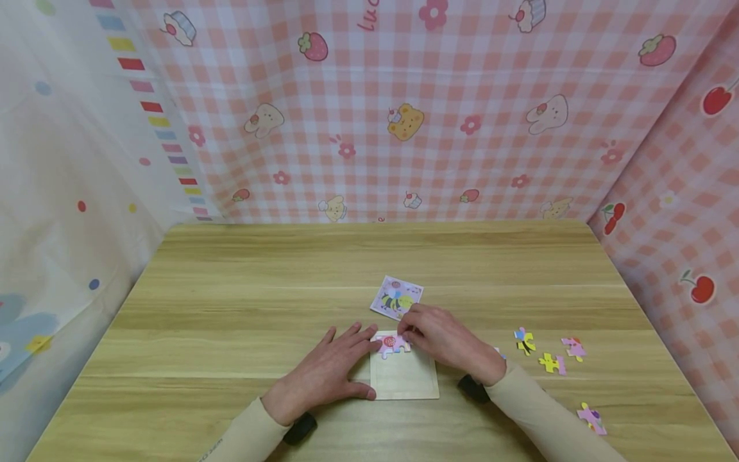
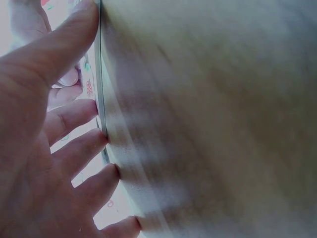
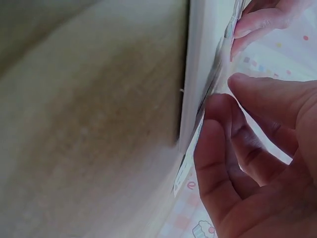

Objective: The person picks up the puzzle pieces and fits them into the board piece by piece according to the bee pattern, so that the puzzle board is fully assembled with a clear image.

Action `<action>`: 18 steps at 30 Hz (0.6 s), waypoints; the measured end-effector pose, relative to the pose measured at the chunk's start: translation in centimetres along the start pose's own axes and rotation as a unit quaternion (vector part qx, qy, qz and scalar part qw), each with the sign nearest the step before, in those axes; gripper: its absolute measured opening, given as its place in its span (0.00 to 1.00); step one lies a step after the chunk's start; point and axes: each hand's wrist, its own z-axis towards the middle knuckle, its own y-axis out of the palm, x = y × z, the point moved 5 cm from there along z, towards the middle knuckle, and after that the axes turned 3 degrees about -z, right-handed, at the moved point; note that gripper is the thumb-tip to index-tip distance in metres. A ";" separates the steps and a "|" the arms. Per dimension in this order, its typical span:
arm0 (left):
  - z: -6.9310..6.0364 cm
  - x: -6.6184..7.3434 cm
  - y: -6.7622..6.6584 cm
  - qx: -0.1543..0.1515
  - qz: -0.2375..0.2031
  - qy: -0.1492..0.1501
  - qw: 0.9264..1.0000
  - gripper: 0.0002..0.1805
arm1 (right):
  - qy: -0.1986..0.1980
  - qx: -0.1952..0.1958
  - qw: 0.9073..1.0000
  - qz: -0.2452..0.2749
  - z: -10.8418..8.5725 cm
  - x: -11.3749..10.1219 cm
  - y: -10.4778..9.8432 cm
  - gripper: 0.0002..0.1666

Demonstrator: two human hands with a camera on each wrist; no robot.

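Note:
A square wooden puzzle tray (image 1: 407, 378) lies on the table with joined pink jigsaw pieces (image 1: 388, 344) in its top left part. My left hand (image 1: 330, 366) rests along the tray's left side with its fingers spread, the thumb at the lower left corner and fingertips near the upper left. Over the tray's upper right, my right hand (image 1: 447, 337) pinches a jigsaw piece (image 1: 402, 345) at the top edge, its fingers hiding part of it. In the right wrist view the thumb and curled fingers (image 3: 210, 163) come together beside the tray's edge (image 3: 190, 74).
A picture card with a bee (image 1: 392, 297) lies just behind the tray, partly covered by my right hand. Several loose jigsaw pieces (image 1: 552, 364) lie to the right, one (image 1: 591, 419) close to my right sleeve. Another small piece shows by the right wrist.

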 end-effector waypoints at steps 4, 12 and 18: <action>0.0 0.0 0.0 0.003 0.002 0.003 1.000 0.45 | 0.007 0.005 1.000 -0.005 -0.2 0.0 -0.2 0.04; 0.0 0.0 0.1 0.002 0.003 0.003 1.000 0.45 | -0.012 0.009 0.999 -0.046 -0.8 -0.2 -0.9 0.07; 0.0 0.0 0.1 0.001 0.005 0.005 1.000 0.45 | -0.040 0.016 0.997 -0.063 -1.8 -0.2 -1.2 0.13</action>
